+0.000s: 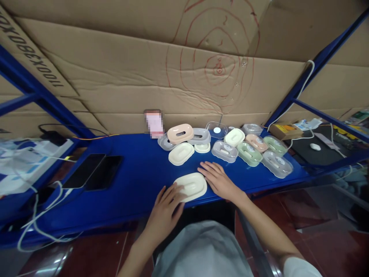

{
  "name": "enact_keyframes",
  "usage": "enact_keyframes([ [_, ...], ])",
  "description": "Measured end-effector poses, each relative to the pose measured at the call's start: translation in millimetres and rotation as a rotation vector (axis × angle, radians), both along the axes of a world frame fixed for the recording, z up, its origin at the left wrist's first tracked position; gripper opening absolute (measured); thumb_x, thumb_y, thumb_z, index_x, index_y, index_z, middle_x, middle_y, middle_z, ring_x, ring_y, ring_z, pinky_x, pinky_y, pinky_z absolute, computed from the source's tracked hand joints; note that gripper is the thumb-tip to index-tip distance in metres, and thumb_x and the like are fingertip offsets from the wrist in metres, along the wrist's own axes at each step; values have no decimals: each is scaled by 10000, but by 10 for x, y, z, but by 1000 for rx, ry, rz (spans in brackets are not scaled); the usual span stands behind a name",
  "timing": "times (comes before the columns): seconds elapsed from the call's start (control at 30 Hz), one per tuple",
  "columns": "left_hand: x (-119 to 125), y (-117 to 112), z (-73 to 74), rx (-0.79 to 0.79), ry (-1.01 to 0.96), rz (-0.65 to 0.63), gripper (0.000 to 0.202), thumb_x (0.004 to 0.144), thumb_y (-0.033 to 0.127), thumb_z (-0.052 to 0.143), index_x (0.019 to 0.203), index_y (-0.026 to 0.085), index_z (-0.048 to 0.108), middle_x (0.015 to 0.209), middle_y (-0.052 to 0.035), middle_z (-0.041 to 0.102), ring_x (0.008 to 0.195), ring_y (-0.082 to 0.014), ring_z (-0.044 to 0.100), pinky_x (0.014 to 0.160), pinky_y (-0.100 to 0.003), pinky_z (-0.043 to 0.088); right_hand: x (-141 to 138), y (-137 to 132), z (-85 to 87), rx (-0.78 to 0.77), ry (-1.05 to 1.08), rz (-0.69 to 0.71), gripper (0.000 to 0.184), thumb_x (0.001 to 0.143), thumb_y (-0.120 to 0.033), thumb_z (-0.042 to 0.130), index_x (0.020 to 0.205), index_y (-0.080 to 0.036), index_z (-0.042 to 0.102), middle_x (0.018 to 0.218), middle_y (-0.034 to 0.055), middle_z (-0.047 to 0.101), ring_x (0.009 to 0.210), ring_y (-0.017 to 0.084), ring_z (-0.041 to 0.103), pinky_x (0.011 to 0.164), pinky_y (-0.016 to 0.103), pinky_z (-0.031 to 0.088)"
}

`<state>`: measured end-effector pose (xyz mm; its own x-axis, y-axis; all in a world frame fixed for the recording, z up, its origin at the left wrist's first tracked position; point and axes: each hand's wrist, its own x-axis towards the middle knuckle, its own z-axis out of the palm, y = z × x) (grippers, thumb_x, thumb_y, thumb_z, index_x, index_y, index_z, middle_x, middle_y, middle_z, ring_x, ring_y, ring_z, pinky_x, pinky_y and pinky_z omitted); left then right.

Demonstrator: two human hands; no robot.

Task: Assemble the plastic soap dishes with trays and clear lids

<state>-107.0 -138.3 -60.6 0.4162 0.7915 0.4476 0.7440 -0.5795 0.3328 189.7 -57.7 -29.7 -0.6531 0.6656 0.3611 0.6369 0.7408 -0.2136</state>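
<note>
Near the front edge of the table, a cream oval soap dish (193, 187) with a raised rim lies flat between my hands. My left hand (166, 206) reaches its left end, fingers spread and slightly blurred over the rim, the thumb apart near the front. On the other side, my right hand (219, 180) is flat with outstretched fingers beside the dish's right end. Farther back sit another cream dish (181, 154), a peach dish part with a slot (179, 134) and a grey slotted one (201, 135), some of them overlapping.
Several soap boxes with clear lids, including a grey one (225, 151) and a green one (250, 153), stand to the right. A clear lid (216, 130) leans behind. Phone-like dark slabs (85, 171) and white cables (36, 215) lie left. A cardboard wall (123, 77) closes the back.
</note>
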Motion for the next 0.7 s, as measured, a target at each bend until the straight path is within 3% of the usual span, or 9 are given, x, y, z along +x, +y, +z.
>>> enact_keyframes([
  [0.17, 247, 140, 96, -21, 7, -35, 239, 1036, 210, 565, 1218, 299, 692, 1431, -41, 702, 1449, -290, 571, 1195, -562, 457, -315, 581, 96, -45, -81, 13, 673, 959, 9, 486, 1588, -228, 507, 1630, 128, 524, 1537, 277, 451, 1233, 525, 387],
  [0.27, 226, 184, 98, -12, 16, -6, 205, 1035, 236, 589, 1198, 294, 699, 1408, -52, 714, 1424, -305, 589, 1171, -556, 456, -422, 816, 122, -39, -97, -32, 518, 1035, -109, 535, 1545, -195, 555, 1529, 176, 611, 1438, 314, 551, 1183, 556, 414],
  [0.37, 160, 178, 86, 11, 2, 50, 177, 1028, 255, 612, 1170, 299, 708, 1387, -52, 724, 1403, -315, 601, 1163, -552, 440, -450, 847, 143, -40, -80, -38, 390, 1110, -253, 500, 1480, -201, 612, 1395, 146, 702, 1318, 285, 626, 1146, 510, 441],
  [0.43, 109, 162, 84, 36, -6, 81, 152, 1023, 258, 620, 1138, 298, 712, 1358, -47, 736, 1381, -318, 614, 1151, -543, 439, -443, 824, 147, -36, -69, -41, 385, 1120, -242, 469, 1472, -190, 616, 1445, 154, 667, 1376, 286, 576, 1170, 504, 412],
  [0.53, -2, 121, 92, 87, 3, 113, 115, 1018, 261, 625, 1090, 286, 711, 1289, -48, 757, 1298, -309, 662, 1131, -532, 441, -425, 799, 128, -48, -78, -9, 370, 1076, -194, 562, 1437, -185, 643, 1523, 151, 615, 1456, 305, 502, 1206, 519, 365],
  [0.7, -364, 23, 92, 109, 57, 233, 137, 1041, 265, 582, 1130, 249, 685, 1289, -88, 735, 1195, -304, 696, 1036, -509, 497, -350, 726, 162, -77, -85, 61, 219, 1051, -245, 650, 1243, -212, 749, 1252, 87, 769, 1232, 262, 659, 1118, 461, 433],
])
